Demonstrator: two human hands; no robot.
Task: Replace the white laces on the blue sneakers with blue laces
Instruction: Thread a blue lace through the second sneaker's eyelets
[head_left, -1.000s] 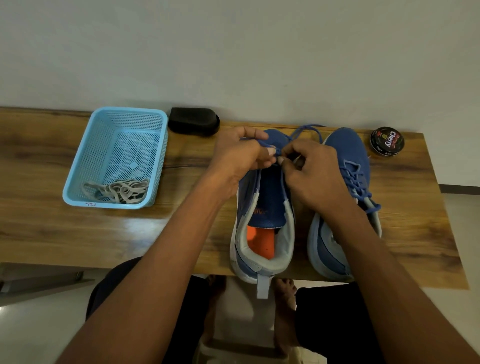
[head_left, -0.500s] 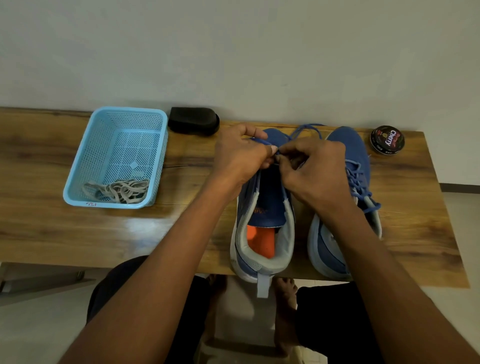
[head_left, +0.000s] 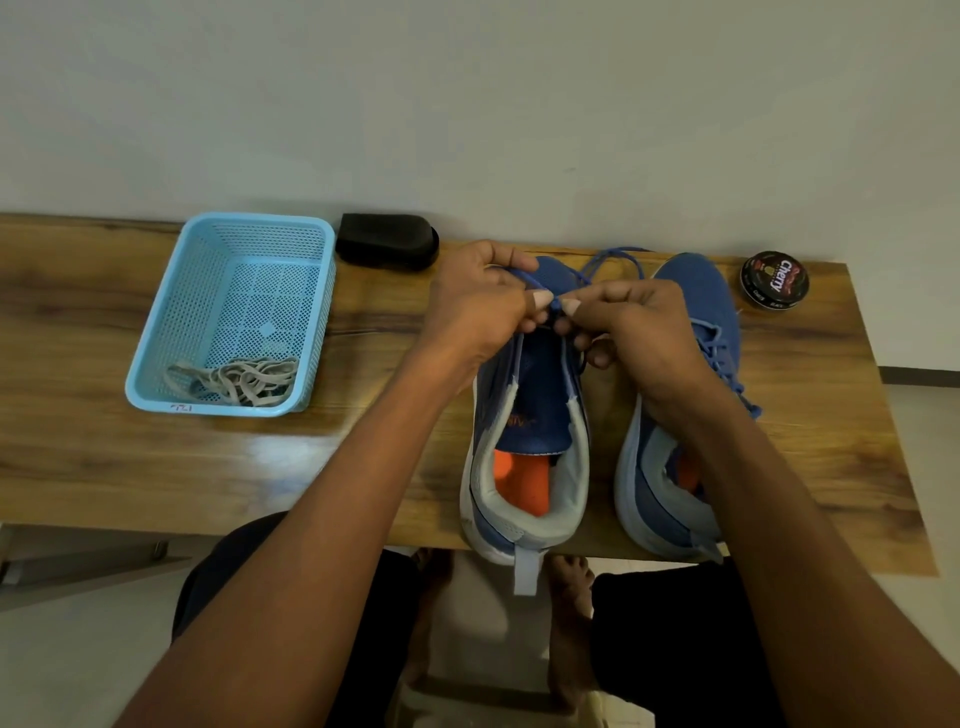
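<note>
The round black tin (head_left: 774, 279) at two o'clock on the table (head_left: 104, 467) reads "Cherry" in white letters; small orange lettering on the tongue of the left sneaker (head_left: 524, 452) is too blurred to read. Two blue sneakers stand side by side near the table's front edge, heels toward the person, the right sneaker (head_left: 675, 467) at three o'clock of the other and already threaded with blue lace. One light blue basket (head_left: 156, 358) sits at ten o'clock and holds a loose heap of white laces (head_left: 239, 379). A single black block (head_left: 387, 248) lies just beside the basket's far corner. Over the left sneaker's throat, the left hand (head_left: 472, 312) and the right hand (head_left: 639, 332) meet, each pinching the blue lace (head_left: 555, 304) between thumb and fingertips, a loop of it trailing toward twelve o'clock.
</note>
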